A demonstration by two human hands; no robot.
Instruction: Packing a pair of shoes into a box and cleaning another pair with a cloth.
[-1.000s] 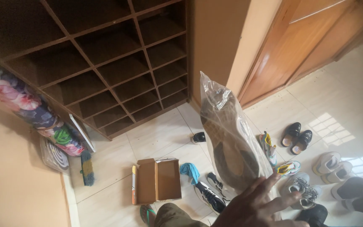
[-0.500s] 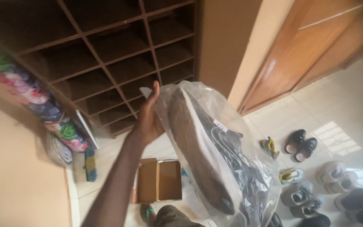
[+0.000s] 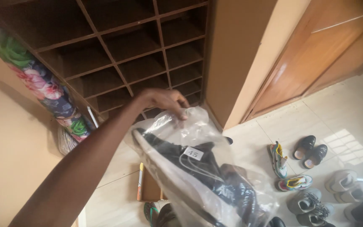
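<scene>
- Dark wooden cubby shelves (image 3: 118, 46) fill the wall ahead, beside a wooden door (image 3: 316, 54), with a pale tiled floor (image 3: 349, 109) below.
- My left hand (image 3: 162, 101) pinches the top edge of a clear plastic bag (image 3: 198, 168), fingers closed on the film.
- Inside the bag lies a black sneaker (image 3: 206, 176) with a pale sole, held up in front of the lower cubbies.
- Pairs of shoes (image 3: 311, 145) sit on the tiles to the right; a cardboard box (image 3: 150, 189) shows under the bag.
- My right hand is out of sight.

The cardboard box (image 3: 150, 189) on the floor is mostly hidden by the bagged shoe (image 3: 198, 176), which is cut off at the bottom edge.
</scene>
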